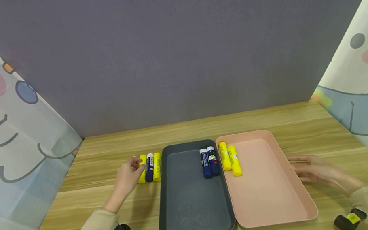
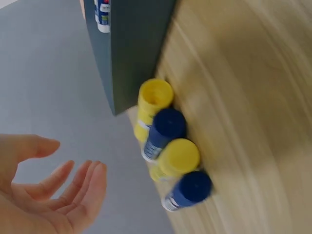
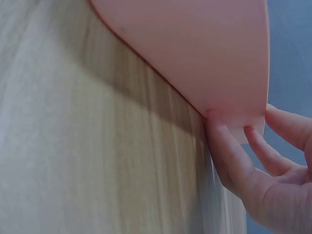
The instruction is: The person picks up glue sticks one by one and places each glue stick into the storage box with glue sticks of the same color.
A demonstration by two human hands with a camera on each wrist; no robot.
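My left hand (image 1: 128, 178) hovers by a row of glue sticks left of the dark grey tray (image 1: 189, 210). Its thumb and fingers are parted and hold nothing in the left wrist view. The row alternates yellow and blue: a yellow glue stick (image 1: 157, 167) nearest the tray, a blue glue stick (image 1: 149, 169), another yellow one (image 2: 180, 157) and an outer blue one (image 2: 194, 187), mostly hidden by the hand in the head view. My right hand (image 1: 315, 170) touches the outer right wall of the pink tray (image 1: 276, 197), thumb at the rim, fingers lightly bent.
Two blue glue sticks (image 1: 209, 162) lie in the dark grey tray along its right side. Two yellow glue sticks (image 1: 230, 160) lie in the pink tray's upper left. Both trays stand side by side on the wooden table (image 1: 244, 120). A grey panel (image 1: 172, 51) rises behind.
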